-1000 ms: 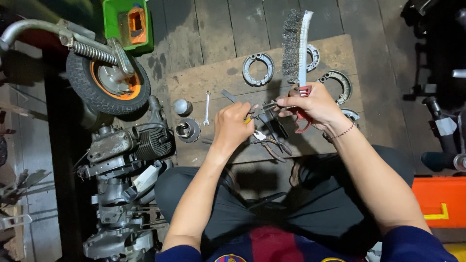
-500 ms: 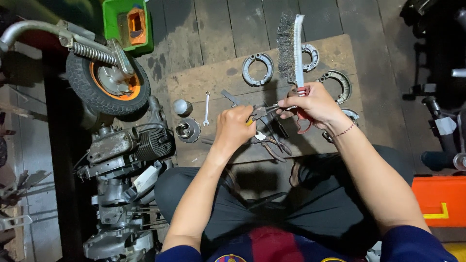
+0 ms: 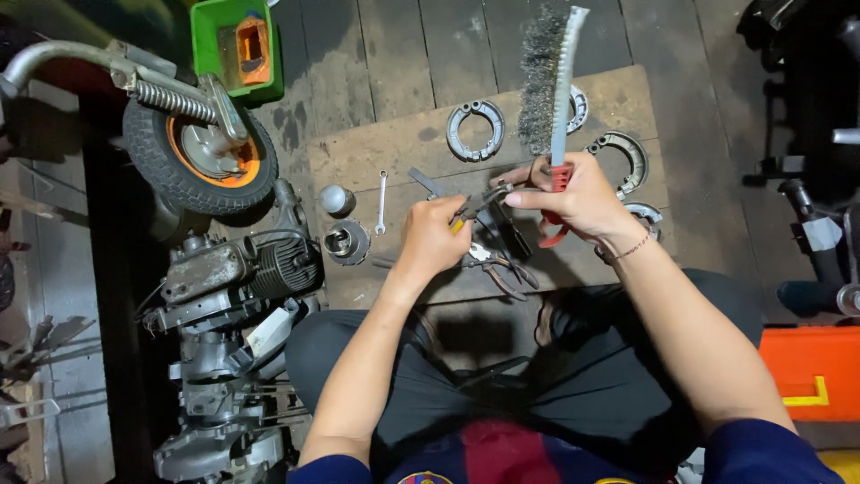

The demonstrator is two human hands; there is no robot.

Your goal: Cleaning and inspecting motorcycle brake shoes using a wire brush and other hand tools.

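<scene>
Since a second ago the wire brush (image 3: 548, 81) has tipped a little more upright and both hands have barely shifted over the board.

Largest thing near the fingers is the stripped engine (image 3: 228, 278), well off to the left of the left hand (image 3: 434, 240), with the small orange-hubbed wheel (image 3: 199, 161) beyond it and a green box with an orange block inside (image 3: 236, 45) farther up. An orange case with a yellow corner mark (image 3: 811, 372) lies well off to the right of the right hand (image 3: 578, 193). The wooden board (image 3: 376, 148) lies under both hands; brake shoes (image 3: 475, 128) rest on it above the fingertips, a small spanner (image 3: 382, 202) just left of them.

The left hand's fingers are curled tight round the yellow-tipped handles of pliers (image 3: 479, 204), whose nose reaches to the right hand's fingertips. The right hand clamps the brush's red handle in its palm while thumb and forefinger pinch a small part at the pliers' nose; what it is I cannot tell. More pliers (image 3: 502, 273) lie just below the hands.

Judging from this, a steady squeeze and a braced wrist would keep the nose from slipping.
</scene>
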